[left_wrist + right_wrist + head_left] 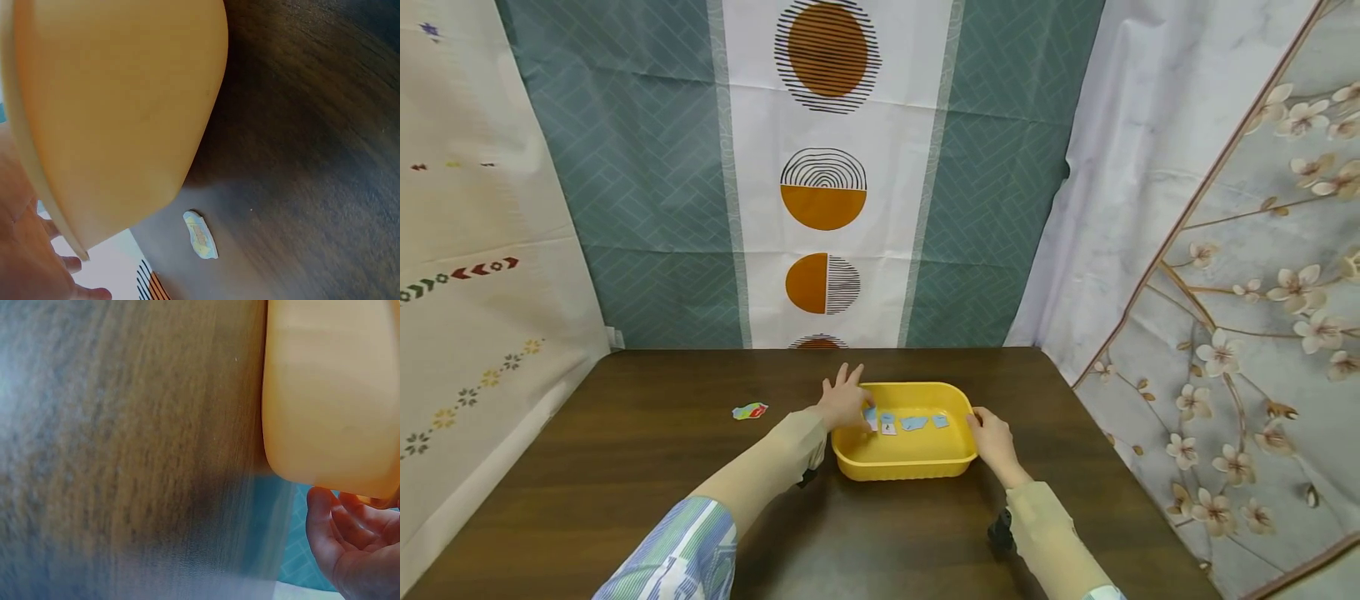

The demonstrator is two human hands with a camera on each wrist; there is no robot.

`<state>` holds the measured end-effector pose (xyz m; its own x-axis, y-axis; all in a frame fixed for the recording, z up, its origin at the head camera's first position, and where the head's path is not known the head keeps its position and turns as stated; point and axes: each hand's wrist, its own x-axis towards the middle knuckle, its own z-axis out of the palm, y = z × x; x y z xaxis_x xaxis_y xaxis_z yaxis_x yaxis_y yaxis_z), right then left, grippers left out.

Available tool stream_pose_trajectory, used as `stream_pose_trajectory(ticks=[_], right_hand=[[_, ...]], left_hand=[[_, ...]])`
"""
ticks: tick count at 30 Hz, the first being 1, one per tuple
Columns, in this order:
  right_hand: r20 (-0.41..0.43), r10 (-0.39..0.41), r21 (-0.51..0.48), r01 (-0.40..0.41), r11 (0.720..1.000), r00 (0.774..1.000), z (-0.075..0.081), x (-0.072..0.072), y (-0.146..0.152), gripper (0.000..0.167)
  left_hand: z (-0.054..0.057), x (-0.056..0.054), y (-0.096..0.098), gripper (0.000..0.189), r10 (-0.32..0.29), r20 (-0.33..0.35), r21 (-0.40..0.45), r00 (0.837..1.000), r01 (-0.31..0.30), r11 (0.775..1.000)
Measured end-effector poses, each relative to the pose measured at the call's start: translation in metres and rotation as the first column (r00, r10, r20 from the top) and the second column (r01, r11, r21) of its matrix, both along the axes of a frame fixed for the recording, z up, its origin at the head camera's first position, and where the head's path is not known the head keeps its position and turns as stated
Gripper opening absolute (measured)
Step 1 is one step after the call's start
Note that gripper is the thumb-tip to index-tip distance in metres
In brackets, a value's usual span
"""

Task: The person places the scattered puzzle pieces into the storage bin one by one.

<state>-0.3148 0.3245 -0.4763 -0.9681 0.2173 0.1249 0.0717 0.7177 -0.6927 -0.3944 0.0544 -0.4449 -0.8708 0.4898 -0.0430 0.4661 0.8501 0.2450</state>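
A yellow plastic tray (906, 471) sits on the table, with a row of small flat pale-blue and white pieces (914, 423) lying in it. Over the tray's left rim reaches my left hand (845, 406); its thumb and index finger pinch the leftmost flat piece (871, 414), while the other fingers spread outward. The left wrist view shows the tray's outer wall (125, 119) and hides that pinch. At the opposite end, my right hand (995, 443) grips the right rim, its fingers curled under the edge in the right wrist view.
A colourful flat piece (749, 411) lies on the dark wooden table (647, 433) left of the tray. A patterned cloth (827, 208) hangs behind the table, with a floral cloth (1232, 400) at the right and an embroidered one (490, 317) at the left.
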Motion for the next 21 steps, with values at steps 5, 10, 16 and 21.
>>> stream_pose_trajectory(ticks=[5,10,16,21], right_hand=[[-0.01,0.0,0.011,0.0,1.0,1.0,-0.001,0.0,0.0,0.037],[-0.012,0.002,0.024,-0.001,1.0,1.0,-0.002,0.0,0.001,0.036],[-0.012,0.003,0.027,-0.003,1.0,1.0,-0.001,0.001,0.001,0.037],[-0.015,0.003,0.028,-0.002,1.0,1.0,-0.001,0.001,0.0,0.037]], left_hand=[[-0.004,-0.001,0.001,0.041,0.008,0.02,-0.005,1.0,-0.008,1.0],[-0.009,-0.003,0.0,0.041,0.001,0.027,0.016,1.0,-0.001,1.0],[-0.015,-0.006,-0.001,0.041,-0.004,0.016,-0.002,1.0,0.004,1.0],[-0.013,-0.002,0.0,0.042,-0.001,-0.007,-0.055,1.0,0.001,0.999]])
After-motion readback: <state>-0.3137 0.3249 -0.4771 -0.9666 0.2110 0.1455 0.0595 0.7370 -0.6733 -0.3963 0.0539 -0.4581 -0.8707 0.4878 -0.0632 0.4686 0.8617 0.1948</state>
